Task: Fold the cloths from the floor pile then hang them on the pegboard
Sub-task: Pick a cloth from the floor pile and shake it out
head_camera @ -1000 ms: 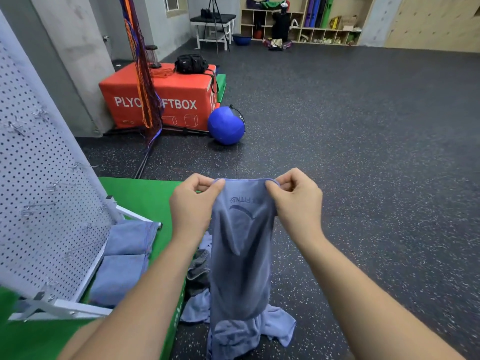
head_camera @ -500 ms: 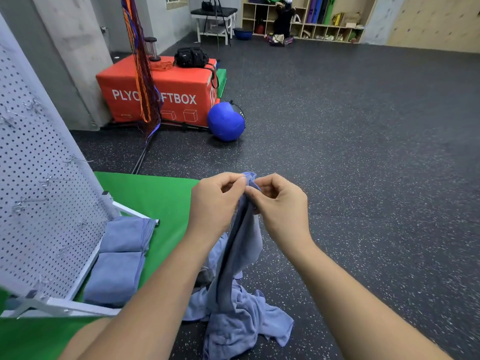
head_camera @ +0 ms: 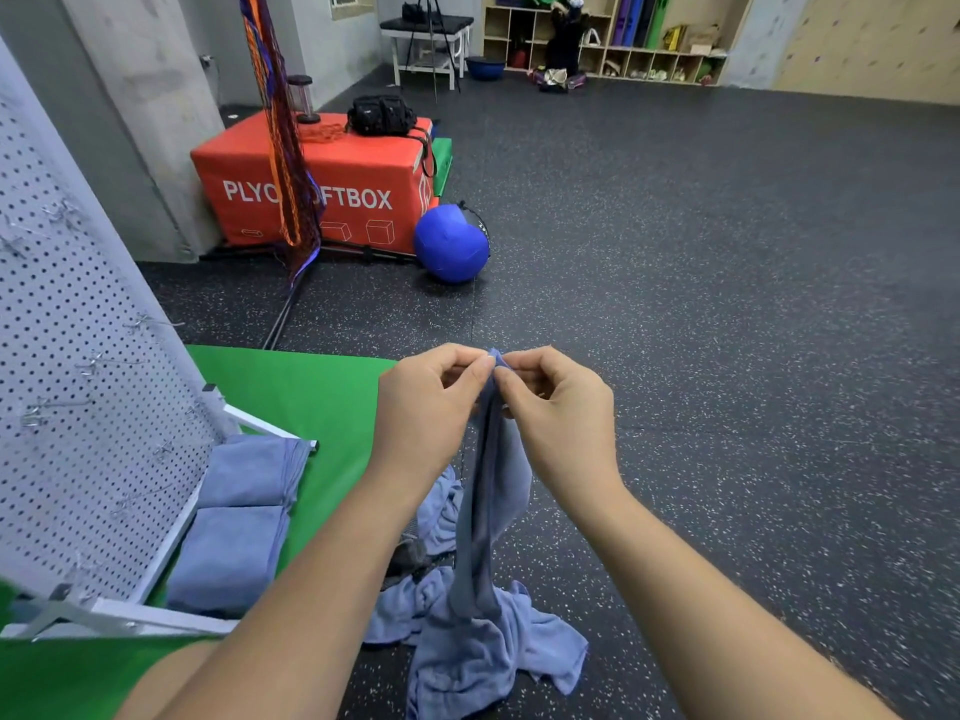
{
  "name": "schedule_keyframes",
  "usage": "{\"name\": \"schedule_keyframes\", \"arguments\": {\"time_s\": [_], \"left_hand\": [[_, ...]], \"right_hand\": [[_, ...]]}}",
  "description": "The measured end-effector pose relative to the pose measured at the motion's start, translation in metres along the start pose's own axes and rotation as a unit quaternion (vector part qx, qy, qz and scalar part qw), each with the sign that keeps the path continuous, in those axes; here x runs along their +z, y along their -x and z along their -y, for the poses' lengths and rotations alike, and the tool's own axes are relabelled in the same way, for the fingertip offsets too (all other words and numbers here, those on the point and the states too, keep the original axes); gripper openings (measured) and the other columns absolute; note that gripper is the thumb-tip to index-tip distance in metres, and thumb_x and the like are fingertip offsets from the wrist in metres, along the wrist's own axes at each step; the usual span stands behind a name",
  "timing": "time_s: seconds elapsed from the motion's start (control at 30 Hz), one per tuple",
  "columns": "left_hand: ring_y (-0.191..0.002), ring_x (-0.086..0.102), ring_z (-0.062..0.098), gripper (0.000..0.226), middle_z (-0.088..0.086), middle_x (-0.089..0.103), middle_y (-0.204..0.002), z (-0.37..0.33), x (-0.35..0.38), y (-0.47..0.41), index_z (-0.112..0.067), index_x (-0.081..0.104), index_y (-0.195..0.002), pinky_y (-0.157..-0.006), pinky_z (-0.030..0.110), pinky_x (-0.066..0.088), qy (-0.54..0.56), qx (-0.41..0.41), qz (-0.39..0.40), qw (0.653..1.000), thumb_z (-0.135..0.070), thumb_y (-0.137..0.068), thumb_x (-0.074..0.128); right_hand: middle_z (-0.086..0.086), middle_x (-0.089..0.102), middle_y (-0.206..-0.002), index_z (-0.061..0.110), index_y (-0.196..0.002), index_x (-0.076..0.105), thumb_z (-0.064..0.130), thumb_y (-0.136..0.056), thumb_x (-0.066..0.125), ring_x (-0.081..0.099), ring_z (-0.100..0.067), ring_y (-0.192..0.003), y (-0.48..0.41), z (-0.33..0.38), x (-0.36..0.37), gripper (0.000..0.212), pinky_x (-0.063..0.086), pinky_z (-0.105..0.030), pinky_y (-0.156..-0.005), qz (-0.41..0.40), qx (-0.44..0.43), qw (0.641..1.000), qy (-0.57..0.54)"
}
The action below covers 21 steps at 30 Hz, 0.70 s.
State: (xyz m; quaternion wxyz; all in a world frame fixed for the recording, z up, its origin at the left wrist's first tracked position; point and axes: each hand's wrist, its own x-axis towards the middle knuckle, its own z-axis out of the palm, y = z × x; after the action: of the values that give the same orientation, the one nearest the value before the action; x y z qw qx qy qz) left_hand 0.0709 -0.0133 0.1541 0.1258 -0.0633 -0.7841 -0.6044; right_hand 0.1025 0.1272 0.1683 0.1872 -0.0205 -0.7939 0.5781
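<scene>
Pinching corners of a blue fabric cloth (head_camera: 491,491) in my left hand (head_camera: 431,402) and right hand (head_camera: 561,413); two folded blue cloths (head_camera: 234,543) beside white perforated pegboard (head_camera: 78,387), none hung yet.

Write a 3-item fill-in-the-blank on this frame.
1. The left hand and right hand hold one cloth above the pile on the ____.
2. ____ folded cloths lie on the mat by the pegboard.
3. The ball beside the box is ____.
Missing words: floor; two; blue.
</scene>
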Motion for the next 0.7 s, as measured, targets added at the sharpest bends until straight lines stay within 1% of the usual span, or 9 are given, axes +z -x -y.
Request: {"name": "schedule_keyframes", "arguments": {"time_s": [0.07, 0.17, 0.23, 0.37, 0.53, 0.57, 0.63, 0.67, 0.7], "left_hand": [[-0.08, 0.078, 0.007, 0.008, -0.015, 0.08, -0.083, -0.002, -0.001, 0.0, -0.026, 0.083, -0.097, -0.082, 0.042, 0.064, -0.031, 0.02, -0.003, 0.999, -0.024, -0.097, 0.075], [-0.084, 0.074, 0.0, 0.013, -0.017, 0.08, -0.089, -0.005, -0.003, 0.002, -0.025, 0.084, -0.1, -0.084, 0.035, 0.061, -0.074, 0.058, -0.008, 0.996, -0.017, -0.096, 0.075], [-0.089, 0.073, 0.0, 0.015, -0.016, 0.08, -0.095, -0.005, -0.005, 0.002, -0.025, 0.085, -0.102, -0.087, 0.033, 0.059, -0.078, 0.072, -0.004, 0.994, -0.015, -0.096, 0.075], [-0.094, 0.074, 0.001, 0.015, -0.014, 0.08, -0.101, -0.006, -0.005, 0.002, -0.023, 0.085, -0.105, -0.088, 0.028, 0.059, -0.057, 0.079, 0.021, 0.995, -0.016, -0.097, 0.075], [-0.091, 0.077, 0.005, 0.018, -0.009, 0.081, -0.101, -0.009, -0.008, 0.001, -0.024, 0.083, -0.108, -0.085, 0.022, 0.058, 0.019, 0.043, 0.078, 0.996, -0.013, -0.095, 0.079], [-0.09, 0.077, 0.006, 0.018, -0.008, 0.082, -0.101, -0.009, -0.01, 0.001, -0.023, 0.083, -0.108, -0.084, 0.022, 0.058, 0.035, 0.037, 0.089, 0.995, -0.011, -0.095, 0.08], [-0.087, 0.075, 0.005, 0.016, -0.006, 0.083, -0.098, -0.011, -0.016, -0.002, -0.021, 0.083, -0.107, -0.083, 0.021, 0.056, 0.05, 0.034, 0.097, 0.993, -0.01, -0.095, 0.079], [-0.085, 0.073, 0.005, 0.015, -0.005, 0.083, -0.097, -0.013, -0.02, -0.003, -0.02, 0.083, -0.106, -0.082, 0.02, 0.056, 0.056, 0.036, 0.098, 0.993, -0.01, -0.096, 0.078], [-0.083, 0.071, 0.004, 0.015, -0.006, 0.083, -0.095, -0.014, -0.023, -0.004, -0.021, 0.083, -0.104, -0.081, 0.018, 0.055, 0.062, 0.039, 0.1, 0.992, -0.009, -0.097, 0.077]], "right_hand": [[0.011, 0.081, -0.087, 0.023, -0.1, 0.081, 0.013, -0.096, 0.069, 0.078, -0.009, -0.083, -0.001, 0.0, 0.0, 0.017, 0.064, -0.043, -0.085, 0.012, 0.005, 1.0, -0.003], [0.003, 0.082, -0.09, 0.015, -0.107, 0.08, -0.005, -0.097, 0.055, 0.079, -0.013, -0.084, -0.003, -0.001, -0.001, 0.034, 0.065, -0.044, -0.089, 0.034, 0.021, 0.999, -0.035], [0.0, 0.082, -0.091, 0.012, -0.109, 0.079, -0.008, -0.098, 0.058, 0.08, -0.014, -0.084, -0.002, -0.001, -0.001, 0.031, 0.065, -0.042, -0.089, 0.036, 0.018, 0.998, -0.056], [-0.005, 0.08, -0.087, 0.013, -0.101, 0.076, 0.003, -0.096, 0.075, 0.079, -0.023, -0.08, -0.002, 0.001, -0.005, 0.011, 0.067, -0.042, -0.082, 0.018, 0.021, 0.995, -0.097], [-0.005, 0.076, -0.086, 0.019, -0.102, 0.073, 0.007, -0.095, 0.077, 0.076, -0.029, -0.081, -0.005, -0.001, -0.008, 0.014, 0.065, -0.047, -0.081, 0.015, 0.0, 0.996, -0.083], [-0.004, 0.075, -0.085, 0.022, -0.103, 0.073, 0.011, -0.095, 0.078, 0.074, -0.026, -0.08, -0.006, -0.001, -0.009, 0.014, 0.065, -0.044, -0.08, 0.016, -0.007, 0.998, -0.063], [0.003, 0.071, -0.084, 0.029, -0.104, 0.073, 0.022, -0.094, 0.081, 0.067, -0.012, -0.076, -0.008, -0.004, -0.012, 0.014, 0.059, -0.033, -0.076, 0.025, -0.031, 0.999, -0.01], [0.006, 0.069, -0.087, 0.031, -0.103, 0.073, 0.027, -0.094, 0.081, 0.064, -0.008, -0.078, -0.01, -0.004, -0.014, 0.012, 0.055, -0.028, -0.075, 0.035, -0.051, 0.998, 0.017], [0.008, 0.067, -0.092, 0.032, -0.1, 0.072, 0.032, -0.094, 0.081, 0.064, -0.006, -0.082, -0.013, -0.005, -0.016, 0.011, 0.052, -0.027, -0.076, 0.047, -0.07, 0.995, 0.044]]}}
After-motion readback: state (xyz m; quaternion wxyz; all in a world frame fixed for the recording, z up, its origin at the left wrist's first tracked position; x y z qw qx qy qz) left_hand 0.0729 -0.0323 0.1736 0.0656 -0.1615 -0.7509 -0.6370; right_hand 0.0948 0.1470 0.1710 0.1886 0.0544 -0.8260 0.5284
